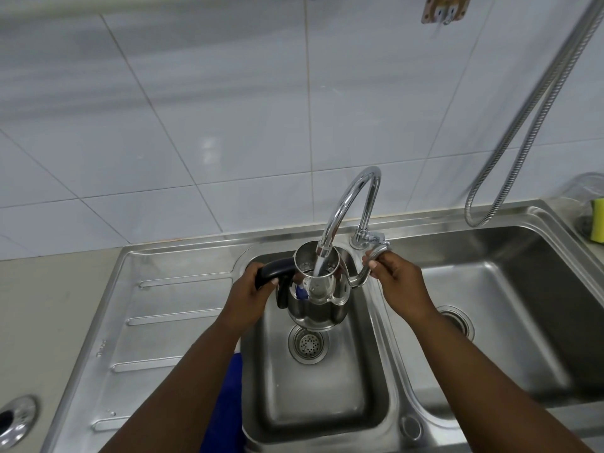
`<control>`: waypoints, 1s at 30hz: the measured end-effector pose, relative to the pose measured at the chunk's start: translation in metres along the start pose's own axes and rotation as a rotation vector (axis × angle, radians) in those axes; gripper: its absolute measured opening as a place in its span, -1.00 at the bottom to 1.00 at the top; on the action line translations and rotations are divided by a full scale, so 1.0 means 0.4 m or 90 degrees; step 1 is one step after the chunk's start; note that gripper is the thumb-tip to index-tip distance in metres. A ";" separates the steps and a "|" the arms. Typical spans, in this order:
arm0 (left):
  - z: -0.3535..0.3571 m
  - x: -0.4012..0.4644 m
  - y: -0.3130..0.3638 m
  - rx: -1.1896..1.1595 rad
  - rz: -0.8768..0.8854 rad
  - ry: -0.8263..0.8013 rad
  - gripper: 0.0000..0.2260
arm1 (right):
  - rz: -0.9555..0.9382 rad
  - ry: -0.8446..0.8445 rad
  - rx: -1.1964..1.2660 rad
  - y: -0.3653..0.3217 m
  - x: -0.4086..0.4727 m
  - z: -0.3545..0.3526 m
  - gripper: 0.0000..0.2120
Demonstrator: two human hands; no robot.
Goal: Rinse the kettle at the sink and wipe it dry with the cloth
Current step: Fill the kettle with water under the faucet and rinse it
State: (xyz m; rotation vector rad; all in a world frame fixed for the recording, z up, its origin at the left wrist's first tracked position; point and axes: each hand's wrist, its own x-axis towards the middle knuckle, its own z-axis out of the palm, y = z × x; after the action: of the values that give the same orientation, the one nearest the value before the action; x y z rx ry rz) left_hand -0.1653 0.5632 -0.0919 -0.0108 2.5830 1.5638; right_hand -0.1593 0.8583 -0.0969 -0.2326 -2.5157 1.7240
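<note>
A shiny steel kettle [318, 299] with a black handle hangs over the left sink basin [327, 397], its mouth open under the curved tap [346, 204]. Water runs from the tap spout into the kettle. My left hand [253, 292] grips the black handle on the kettle's left side. My right hand [397, 282] is closed around the tap's lever, just right of the kettle's thin spout. A blue cloth [228, 403] lies at the basin's near left edge, partly hidden under my left forearm.
A ribbed steel drainboard [157, 322] stretches to the left. A second basin [490, 305] lies to the right. A metal hose [523, 125] loops down from the upper right. A yellow sponge [598, 220] and a clear container sit at the far right edge.
</note>
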 end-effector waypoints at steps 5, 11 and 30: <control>-0.001 0.002 -0.004 -0.002 0.000 -0.005 -0.82 | 0.001 -0.005 -0.006 -0.005 -0.003 0.000 -0.84; -0.002 -0.002 -0.003 0.003 -0.003 -0.013 -0.82 | -0.048 0.042 -0.082 -0.011 -0.021 0.009 -0.89; -0.018 -0.005 0.002 -0.007 -0.015 0.009 -0.82 | -0.054 -0.137 -0.340 0.037 0.071 -0.010 -0.25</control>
State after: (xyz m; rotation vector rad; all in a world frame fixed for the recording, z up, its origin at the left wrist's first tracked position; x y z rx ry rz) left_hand -0.1639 0.5571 -0.0879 -0.0525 2.5747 1.5767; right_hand -0.1854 0.8721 -0.1098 0.0339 -3.0494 1.0641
